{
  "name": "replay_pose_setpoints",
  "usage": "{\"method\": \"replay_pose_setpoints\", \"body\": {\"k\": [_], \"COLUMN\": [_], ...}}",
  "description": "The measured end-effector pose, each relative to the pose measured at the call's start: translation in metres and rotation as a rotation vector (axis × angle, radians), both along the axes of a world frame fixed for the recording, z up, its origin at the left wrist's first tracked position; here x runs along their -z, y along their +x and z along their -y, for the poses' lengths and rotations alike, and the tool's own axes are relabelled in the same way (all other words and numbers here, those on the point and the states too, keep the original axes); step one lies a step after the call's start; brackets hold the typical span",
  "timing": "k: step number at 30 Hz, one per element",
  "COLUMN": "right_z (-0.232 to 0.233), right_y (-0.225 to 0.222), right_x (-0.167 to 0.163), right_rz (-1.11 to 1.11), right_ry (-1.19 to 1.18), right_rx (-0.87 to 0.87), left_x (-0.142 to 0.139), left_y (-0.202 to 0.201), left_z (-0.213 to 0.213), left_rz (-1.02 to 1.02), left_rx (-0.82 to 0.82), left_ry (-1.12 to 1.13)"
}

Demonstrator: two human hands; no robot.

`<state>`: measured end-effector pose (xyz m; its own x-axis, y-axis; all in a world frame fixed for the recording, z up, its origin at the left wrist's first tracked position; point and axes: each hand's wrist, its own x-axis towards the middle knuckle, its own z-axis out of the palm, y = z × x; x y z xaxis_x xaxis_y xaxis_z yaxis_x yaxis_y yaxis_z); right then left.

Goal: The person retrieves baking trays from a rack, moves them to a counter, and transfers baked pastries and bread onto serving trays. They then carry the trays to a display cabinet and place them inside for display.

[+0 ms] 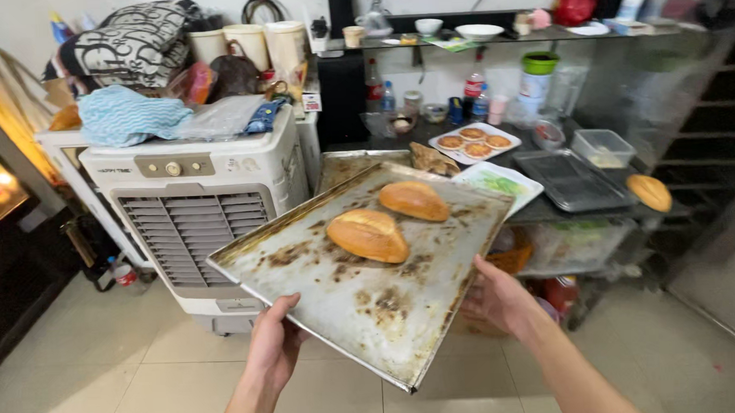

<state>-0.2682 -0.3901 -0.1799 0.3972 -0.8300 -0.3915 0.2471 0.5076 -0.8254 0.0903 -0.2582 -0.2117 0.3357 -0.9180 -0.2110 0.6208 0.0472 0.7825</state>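
Both hands grip a scorched metal baking tray (387, 312).
Your left hand (273, 346) and right hand (501, 298) clamp opposite edges, holding it tilted in the air beside the counter (547, 208); two crusty golden loaves (368, 235) lie on top.

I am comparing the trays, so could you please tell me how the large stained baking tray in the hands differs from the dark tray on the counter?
The stained baking tray is held tilted by the left hand and right hand; the dark tray lies flat on the counter. The stained baking tray carries two bread loaves; the dark tray looks bare. Both are rectangular metal.
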Motion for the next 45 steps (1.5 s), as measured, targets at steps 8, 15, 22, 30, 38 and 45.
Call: {"method": "replay_pose_setpoints", "body": {"k": [8,15,22,30,38,45], "right_z": [0.151,0.277,0.390,0.499,0.543,0.564], "right_y": [0.036,0.029,0.016,0.019,0.009,-0.025], "right_x": [0.003,0.026,0.049,0.047,0.075,0.092], "right_rz": [-0.200,-0.267,-0.234,-0.253,-0.383,-0.282], "right_ry": [-0.049,-0.015,0.025,0.094,0.094,0.018], "right_rx": [-0.200,-0.213,-0.255,-0.471,-0.572,-0.563], "left_x": [0.027,0.042,0.073,0.083,0.084,0.059], "left_y": [-0.013,-0.052,-0.094,-0.123,-0.113,-0.094], "left_z": [0.122,0.270,0.366,0.455,0.456,0.460], "left_rz": [-0.097,-0.101,-0.205,-0.168,0.143,1.032], "left_rx": [-0.257,-0.308,-0.396,-0.533,-0.170,0.177], "left_ry": [0.089,0.113,0.124,0.181,0.744,1.087]}}
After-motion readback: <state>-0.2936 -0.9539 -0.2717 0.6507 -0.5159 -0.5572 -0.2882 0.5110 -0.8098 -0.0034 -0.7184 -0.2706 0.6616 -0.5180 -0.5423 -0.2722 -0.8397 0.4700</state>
